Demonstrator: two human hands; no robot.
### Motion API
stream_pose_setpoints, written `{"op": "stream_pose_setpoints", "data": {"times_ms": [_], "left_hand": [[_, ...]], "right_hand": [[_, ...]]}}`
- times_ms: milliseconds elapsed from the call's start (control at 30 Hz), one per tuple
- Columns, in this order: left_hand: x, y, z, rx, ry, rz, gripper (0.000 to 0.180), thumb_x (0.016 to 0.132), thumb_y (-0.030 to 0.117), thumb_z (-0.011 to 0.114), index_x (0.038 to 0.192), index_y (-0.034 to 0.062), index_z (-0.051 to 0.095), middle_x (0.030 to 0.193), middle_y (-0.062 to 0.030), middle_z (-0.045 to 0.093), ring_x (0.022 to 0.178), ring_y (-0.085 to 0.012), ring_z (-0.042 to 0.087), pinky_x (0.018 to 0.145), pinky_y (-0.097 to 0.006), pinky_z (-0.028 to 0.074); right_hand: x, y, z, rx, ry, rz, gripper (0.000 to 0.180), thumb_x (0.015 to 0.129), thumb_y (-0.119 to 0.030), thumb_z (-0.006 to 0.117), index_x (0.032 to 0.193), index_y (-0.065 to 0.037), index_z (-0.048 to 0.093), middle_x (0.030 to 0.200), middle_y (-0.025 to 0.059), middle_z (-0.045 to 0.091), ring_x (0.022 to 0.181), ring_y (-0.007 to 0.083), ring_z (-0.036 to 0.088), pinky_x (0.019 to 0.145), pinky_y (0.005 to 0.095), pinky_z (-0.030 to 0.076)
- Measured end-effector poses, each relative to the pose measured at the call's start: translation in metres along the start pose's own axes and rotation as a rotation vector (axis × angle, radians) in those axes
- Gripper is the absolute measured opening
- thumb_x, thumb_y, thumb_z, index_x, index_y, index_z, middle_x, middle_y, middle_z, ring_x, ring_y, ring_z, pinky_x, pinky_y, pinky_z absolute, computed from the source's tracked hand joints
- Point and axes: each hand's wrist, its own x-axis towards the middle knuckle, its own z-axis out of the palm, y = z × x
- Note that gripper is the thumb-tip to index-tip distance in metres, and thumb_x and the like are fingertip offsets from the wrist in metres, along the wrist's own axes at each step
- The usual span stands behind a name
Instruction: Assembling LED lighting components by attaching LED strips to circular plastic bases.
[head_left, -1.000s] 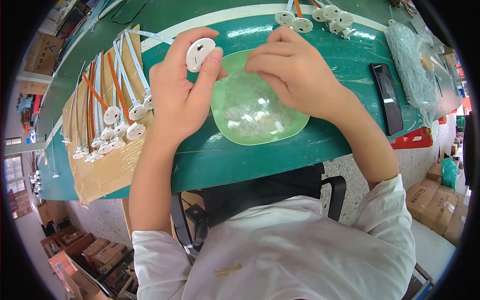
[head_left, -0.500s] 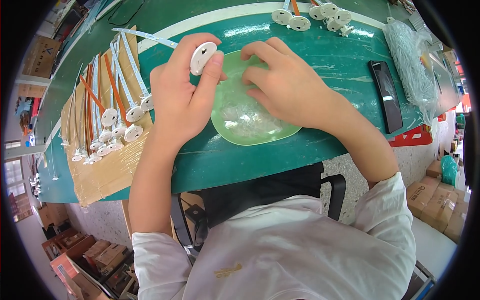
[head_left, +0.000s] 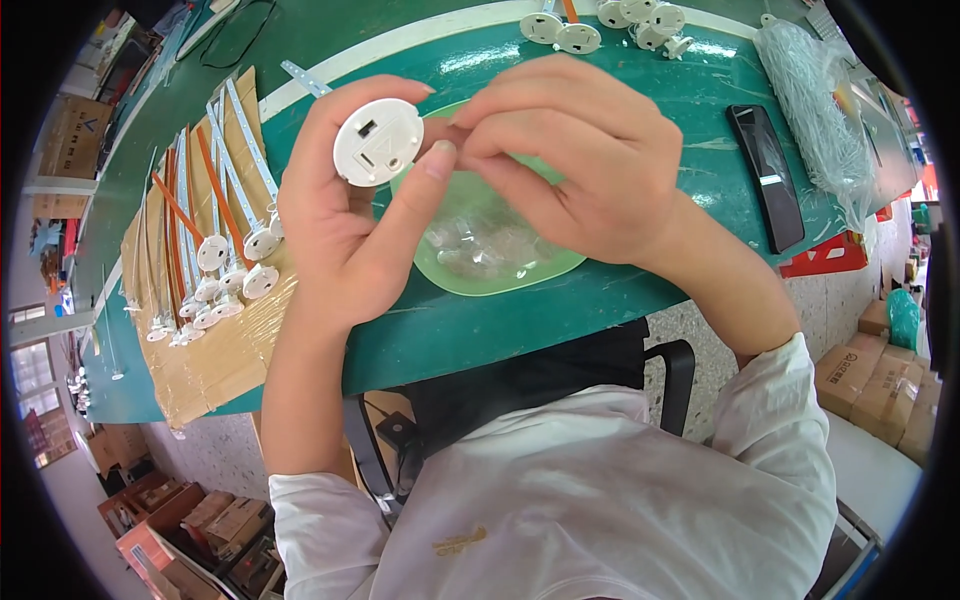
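Note:
My left hand [head_left: 345,235] is closed round a white round cap [head_left: 380,145] with slots in its flat face. A light strip with pale blue sections [head_left: 305,78] sticks out behind that hand, seemingly joined to the cap. Close to the left thumb and the cap's right edge, my right hand [head_left: 595,150] is pinched; whatever its fingertips hold is too small to make out. Below both hands a light green plastic bowl [head_left: 485,290] stands on the table, with small clear pieces [head_left: 485,245] inside. The right hand hides part of the bowl's far side.
On the left, several capped strips [head_left: 205,215] lie on brown cardboard [head_left: 195,390]. More white caps [head_left: 560,35] lie at the far edge of the green table [head_left: 470,345]. To the right are a black phone [head_left: 768,180] and a clear plastic bag of thin strands [head_left: 815,125].
My right hand has risen from over the bowl to the left thumb, its fingers now pinched. The left hand has turned the cap's face toward me and moved slightly nearer.

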Motion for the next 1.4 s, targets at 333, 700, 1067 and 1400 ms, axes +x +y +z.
{"op": "stream_pose_setpoints", "data": {"times_ms": [333,700,1067,1400], "left_hand": [[-0.002,-0.008,-0.001,0.005,0.033,0.039,0.039,0.085,-0.008,0.070,0.120,-0.0005,0.055,0.098,-0.0104,0.071,0.096,-0.0146,0.069,0.088,-0.028,0.051],[0.000,-0.007,-0.001,0.311,0.010,0.146,0.041,0.080,-0.005,0.076,0.116,0.0021,0.058,0.091,-0.0059,0.073,0.085,-0.0112,0.068,0.082,-0.025,0.050],[-0.001,-0.007,-0.002,0.203,0.095,0.117,0.041,0.083,-0.004,0.076,0.116,0.0031,0.054,0.088,-0.0078,0.074,0.085,-0.0108,0.069,0.080,-0.024,0.050],[-0.001,-0.006,0.000,0.189,0.098,0.066,0.045,0.084,-0.002,0.076,0.121,0.0027,0.051,0.096,-0.0117,0.074,0.090,-0.0130,0.069,0.082,-0.026,0.050]], "right_hand": [[0.002,-0.003,-0.003,0.065,-0.030,0.020,0.024,0.067,0.003,0.079,0.089,-0.002,0.072,0.094,0.0103,0.072,0.082,0.0268,0.068,0.071,0.0334,0.056],[0.000,-0.002,-0.003,0.055,-0.083,0.091,0.022,0.072,0.000,0.078,0.093,-0.004,0.072,0.091,0.0093,0.071,0.079,0.0251,0.069,0.068,0.0311,0.056],[0.003,-0.012,-0.008,0.236,-0.202,0.410,0.010,0.082,-0.001,0.072,0.090,-0.001,0.068,0.082,0.0068,0.069,0.075,0.0175,0.070,0.064,0.0274,0.055],[-0.001,-0.014,-0.005,0.259,-0.096,0.421,0.010,0.084,0.000,0.071,0.093,0.001,0.068,0.082,0.0086,0.071,0.070,0.0152,0.071,0.064,0.0256,0.057]]}}
